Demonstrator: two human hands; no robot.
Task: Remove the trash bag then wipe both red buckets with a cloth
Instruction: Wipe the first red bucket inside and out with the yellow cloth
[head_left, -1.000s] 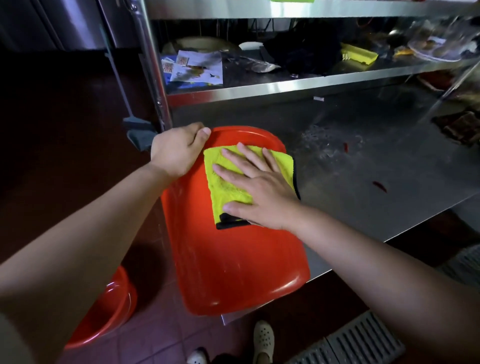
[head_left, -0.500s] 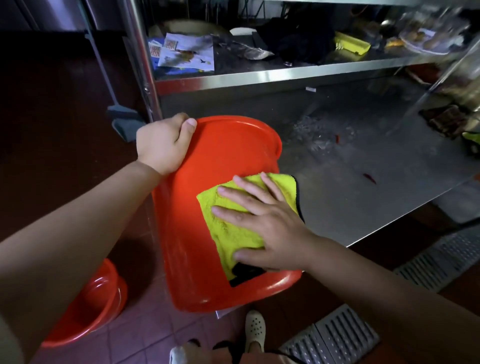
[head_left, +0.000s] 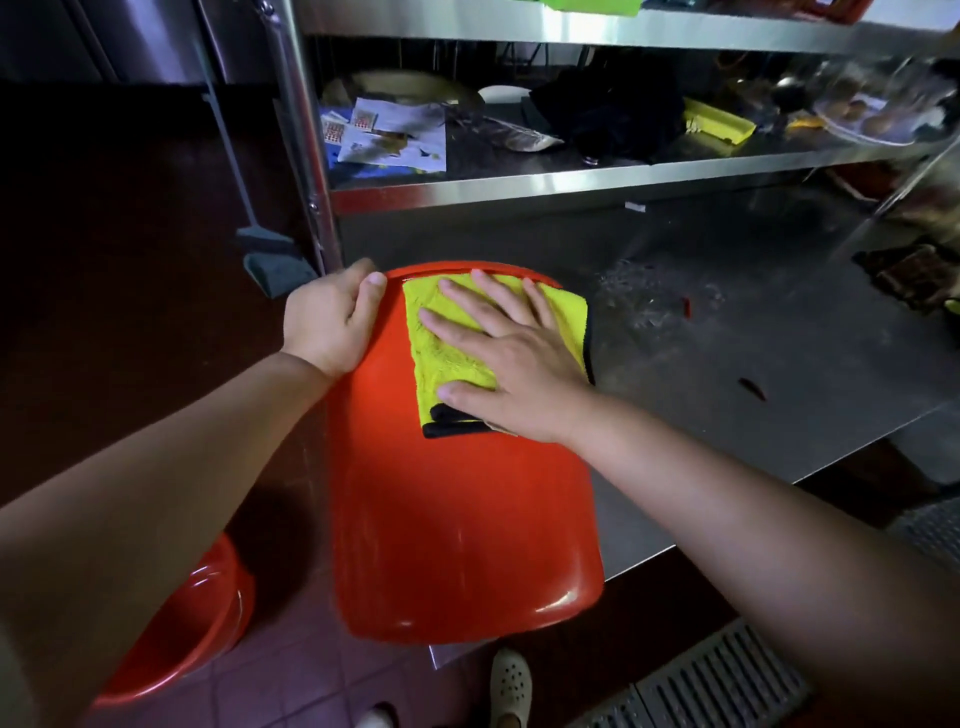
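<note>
A second red plastic bucket (head_left: 202, 623) sits on the floor, left of the red plastic bucket (head_left: 457, 530) lying on the steel surface (head_left: 779, 374). Your flat, spread right hand (head_left: 514, 369) presses the yellow microfibre cloth (head_left: 441, 343) onto its far end; your left hand (head_left: 332, 322) grips its far rim.

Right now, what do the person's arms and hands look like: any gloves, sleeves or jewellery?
Both forearms are bare as far as the frame shows, with no sleeves visible. The left hand and right hand wear no gloves, and no rings, watch or bracelet show.
</note>
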